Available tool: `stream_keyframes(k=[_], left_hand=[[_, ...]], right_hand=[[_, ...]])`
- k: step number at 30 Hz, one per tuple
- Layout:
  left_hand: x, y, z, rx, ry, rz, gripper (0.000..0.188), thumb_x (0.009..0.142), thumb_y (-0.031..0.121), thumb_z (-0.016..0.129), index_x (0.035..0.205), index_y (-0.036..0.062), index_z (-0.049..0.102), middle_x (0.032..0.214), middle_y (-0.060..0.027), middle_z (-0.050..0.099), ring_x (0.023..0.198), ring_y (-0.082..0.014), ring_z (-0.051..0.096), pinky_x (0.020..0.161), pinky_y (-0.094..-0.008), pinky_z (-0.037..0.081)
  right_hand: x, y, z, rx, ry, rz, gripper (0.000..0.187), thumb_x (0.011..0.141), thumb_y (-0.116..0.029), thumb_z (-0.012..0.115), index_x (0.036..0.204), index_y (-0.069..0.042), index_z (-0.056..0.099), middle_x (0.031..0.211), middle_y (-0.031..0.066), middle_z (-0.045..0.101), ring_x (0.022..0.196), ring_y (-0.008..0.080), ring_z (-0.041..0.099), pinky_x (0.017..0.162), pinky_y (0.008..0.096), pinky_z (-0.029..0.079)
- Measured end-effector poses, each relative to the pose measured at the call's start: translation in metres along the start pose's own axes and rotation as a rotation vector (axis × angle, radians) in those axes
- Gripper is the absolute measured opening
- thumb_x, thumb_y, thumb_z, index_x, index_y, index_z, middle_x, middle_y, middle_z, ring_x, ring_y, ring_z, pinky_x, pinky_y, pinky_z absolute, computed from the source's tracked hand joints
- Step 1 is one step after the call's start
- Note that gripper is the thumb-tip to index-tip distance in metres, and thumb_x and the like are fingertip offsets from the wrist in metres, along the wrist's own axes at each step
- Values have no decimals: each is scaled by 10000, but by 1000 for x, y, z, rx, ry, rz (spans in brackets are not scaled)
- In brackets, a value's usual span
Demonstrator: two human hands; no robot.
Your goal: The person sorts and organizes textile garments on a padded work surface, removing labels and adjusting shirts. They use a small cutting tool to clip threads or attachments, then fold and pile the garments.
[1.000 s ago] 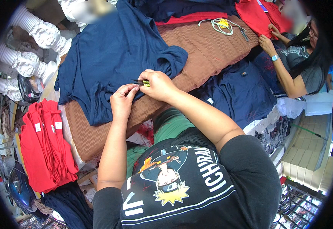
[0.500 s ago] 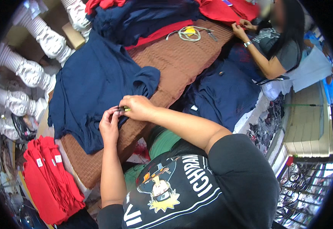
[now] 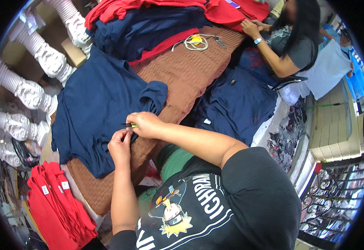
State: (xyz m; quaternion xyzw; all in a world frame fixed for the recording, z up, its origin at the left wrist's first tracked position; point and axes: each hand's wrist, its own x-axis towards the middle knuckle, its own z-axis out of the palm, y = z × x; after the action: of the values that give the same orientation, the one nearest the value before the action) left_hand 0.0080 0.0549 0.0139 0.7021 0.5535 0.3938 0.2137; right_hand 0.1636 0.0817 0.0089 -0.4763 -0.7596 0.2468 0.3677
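A navy blue shirt [image 3: 96,89] lies spread over the near part of the brown-covered table, its sleeve opening toward the right. At its near edge my left hand [image 3: 120,143] is closed, thumb and fingertips pinched together at the cloth; the exact bit between them is too small to see. Just above those fingertips, my right hand [image 3: 146,125] grips small thread snips [image 3: 133,125] with a yellow-green part and dark blades. The blades point left, across the top of my left fingers. Both hands are close together over the shirt.
Folded red garments [image 3: 59,204] are stacked at the near left. Navy and red clothes [image 3: 148,31] pile up at the far end, near a coiled pale cord [image 3: 196,43]. Another navy cloth heap [image 3: 236,102] lies right. A person [image 3: 292,50] handles red fabric there. White ornate columns [image 3: 50,54] line the left.
My right hand and the snips have moved slightly up and away from the left fingertips, the dark blades now showing more. The whole view has shifted a little.
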Motion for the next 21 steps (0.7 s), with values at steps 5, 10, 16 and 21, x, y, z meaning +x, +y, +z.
stream_keyframes(k=[5,10,16,21], left_hand=[[8,-16,2,-56,-50,-28,218,851,253,675,887,42,713,883,-118,697,819,-232,676,733,-323,504],[7,-5,4,62,-83,-48,309,819,311,699,981,48,710,929,-111,707,840,-175,675,754,-291,493],[4,7,9,141,-14,-87,255,793,281,721,959,88,714,918,-90,689,803,-247,666,744,-308,503],[2,9,9,259,-50,171,204,816,235,698,938,73,697,917,-85,684,792,-278,654,730,-317,512]], right_hand=[[12,11,-3,-23,49,-88,142,737,-176,677,845,-85,692,881,139,659,865,322,634,775,417,509],[17,9,-16,84,-116,-22,169,851,-170,674,936,-24,666,917,83,696,850,143,645,777,291,505],[24,0,-18,301,-155,100,155,796,-123,701,808,14,631,770,78,626,715,142,584,654,301,473],[14,23,-29,353,-155,26,217,823,-155,696,970,-7,633,924,80,662,860,129,608,774,286,482]])
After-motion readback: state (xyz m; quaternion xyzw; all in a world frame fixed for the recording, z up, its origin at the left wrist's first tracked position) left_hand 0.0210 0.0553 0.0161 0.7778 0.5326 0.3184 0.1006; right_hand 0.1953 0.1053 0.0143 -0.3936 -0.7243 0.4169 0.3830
